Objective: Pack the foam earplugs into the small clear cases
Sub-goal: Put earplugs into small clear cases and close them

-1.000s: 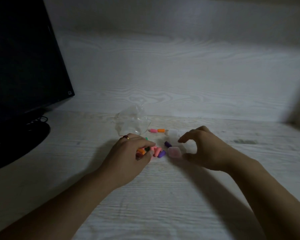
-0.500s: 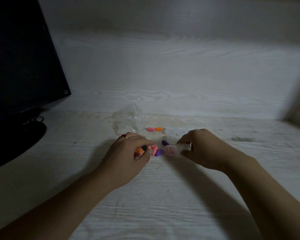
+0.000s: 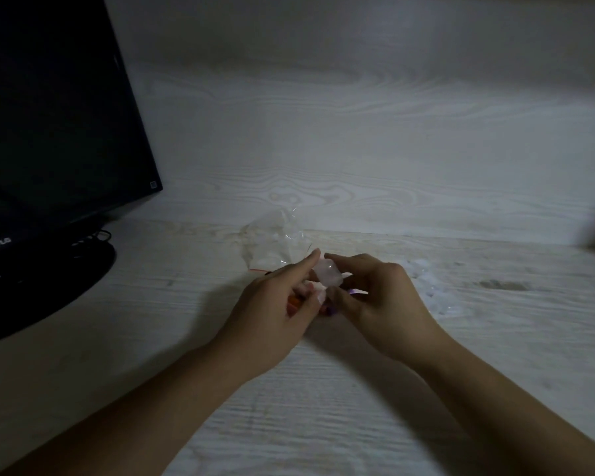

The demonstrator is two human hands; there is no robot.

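Two bare forearms rise from the lower corners of the frame and meet just above centre, over a pale wood-grain desk [image 3: 323, 424]. The left hand [image 3: 272, 317] and right hand [image 3: 382, 304] are close together, nearly touching, with a small clear case [image 3: 327, 272] held between them. The right hand pinches the case, forefinger on its upper edge and thumb below, and holds it clear of the desk. The left forefinger lies straight along the case's left side, its tip at the top corner; the left hand's other fingers curl inward, and whether they hold anything cannot be told. Just under the hands, coloured earplugs [image 3: 293, 301] show in the gaps: orange below the left fingers, purple below the right thumb, the rest hidden by the hands. To the right of the right hand, pale clear pieces [image 3: 433, 290] lie on the desk, too blurred to identify. Just beyond the hands, touching the left fingertip in the picture, sits a crumpled clear bag [image 3: 272, 245] with a red strip at its lower edge. A dark monitor [image 3: 55, 125] on a round base fills the upper left of the frame.
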